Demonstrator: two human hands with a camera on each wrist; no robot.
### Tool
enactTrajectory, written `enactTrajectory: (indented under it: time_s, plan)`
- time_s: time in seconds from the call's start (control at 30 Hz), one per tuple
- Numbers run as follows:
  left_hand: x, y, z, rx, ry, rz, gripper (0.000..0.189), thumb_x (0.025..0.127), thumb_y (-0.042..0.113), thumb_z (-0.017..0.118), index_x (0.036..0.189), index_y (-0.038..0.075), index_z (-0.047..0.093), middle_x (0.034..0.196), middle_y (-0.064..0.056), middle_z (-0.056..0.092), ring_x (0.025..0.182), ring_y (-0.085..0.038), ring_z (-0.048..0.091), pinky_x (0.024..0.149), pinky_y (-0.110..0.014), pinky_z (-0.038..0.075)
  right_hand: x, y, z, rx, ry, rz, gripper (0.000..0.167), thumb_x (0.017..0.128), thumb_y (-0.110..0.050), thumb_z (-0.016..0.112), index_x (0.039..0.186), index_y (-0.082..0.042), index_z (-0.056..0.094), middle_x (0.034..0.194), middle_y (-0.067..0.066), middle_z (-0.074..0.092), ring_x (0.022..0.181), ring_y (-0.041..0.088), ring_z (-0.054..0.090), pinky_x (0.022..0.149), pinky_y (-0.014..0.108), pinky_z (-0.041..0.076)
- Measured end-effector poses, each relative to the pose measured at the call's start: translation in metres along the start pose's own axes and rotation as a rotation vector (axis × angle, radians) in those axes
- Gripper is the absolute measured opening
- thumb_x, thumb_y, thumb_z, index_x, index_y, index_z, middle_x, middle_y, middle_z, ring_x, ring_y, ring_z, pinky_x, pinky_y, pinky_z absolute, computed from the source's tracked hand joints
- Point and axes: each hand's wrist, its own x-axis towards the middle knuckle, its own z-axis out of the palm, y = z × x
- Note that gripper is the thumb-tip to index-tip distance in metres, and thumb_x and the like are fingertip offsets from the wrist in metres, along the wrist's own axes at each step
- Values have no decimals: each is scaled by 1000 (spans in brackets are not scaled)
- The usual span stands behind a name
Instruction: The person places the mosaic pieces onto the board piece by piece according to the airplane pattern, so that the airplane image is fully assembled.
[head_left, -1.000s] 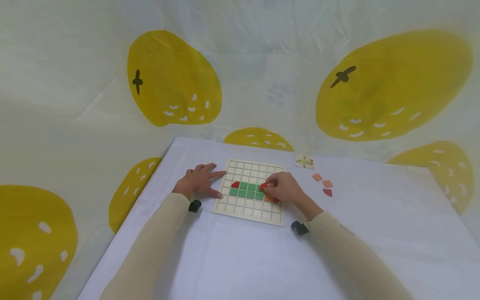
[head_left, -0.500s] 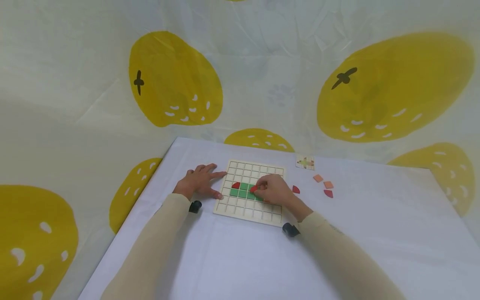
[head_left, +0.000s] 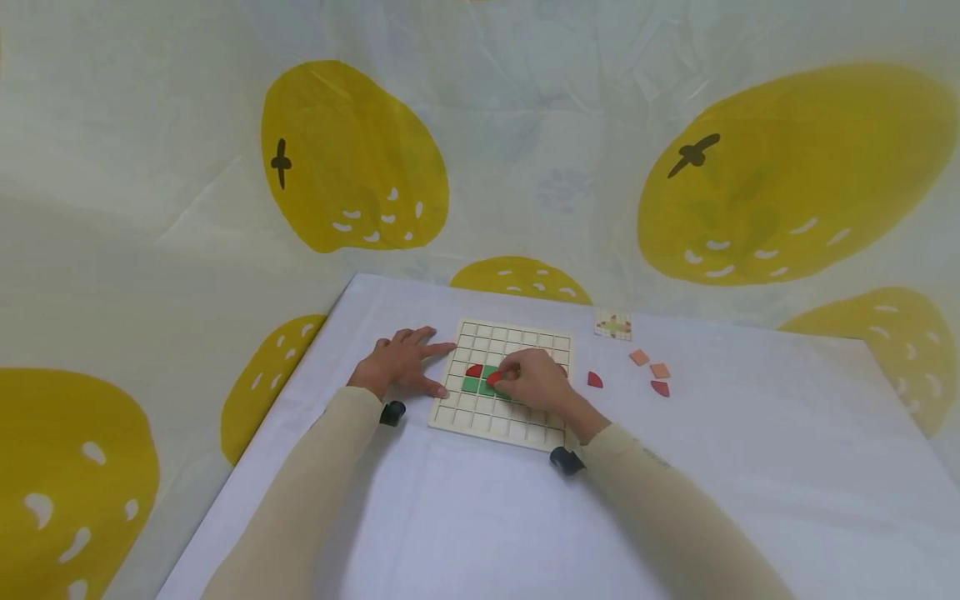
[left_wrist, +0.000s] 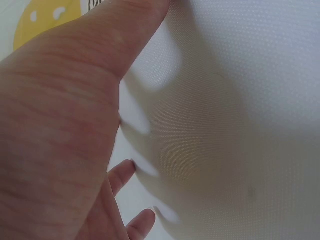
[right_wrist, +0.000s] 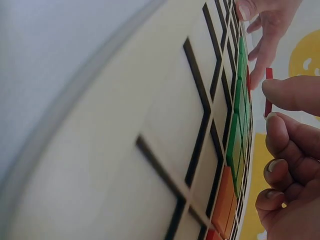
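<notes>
My right hand (head_left: 536,381) pinches a red quarter-round tile (head_left: 493,378) between thumb and finger, above the green squares. In the right wrist view the red tile (right_wrist: 268,92) stands on edge between the fingertips, clear of the board. My left hand (head_left: 401,364) lies spread at the left edge of the wooden grid board (head_left: 480,423), index finger and thumb touching it. Green square tiles (head_left: 471,385) and another red tile (head_left: 474,370) sit in the grid. Orange tiles (right_wrist: 224,202) lie beyond the green ones, hidden by my right hand in the head view.
Right of the board, a red tile (head_left: 595,380), two orange squares (head_left: 638,357) and a further red tile (head_left: 660,388) lie loose on the white table (head_left: 480,517). A small pattern card (head_left: 613,324) lies near the back edge, before the patterned curtain (head_left: 525,167).
My right hand has moved left across the board, carrying the red tile. A loose red tile right of the board has come into view. My left hand stays in place.
</notes>
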Motion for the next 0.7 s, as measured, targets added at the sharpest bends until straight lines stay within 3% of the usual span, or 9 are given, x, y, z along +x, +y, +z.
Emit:
enactTrajectory:
  time_s: [0.7]
  plan:
    - [-8,4,-6,17,17,10,97,79,77,72,161,51,27,176,-3,17,158,-40,23,122,-69,28,6,-21,18,24,-16,-54,13,94,-23,77,101,-13,78,69,-1,57,70,15,56,68,30,43]
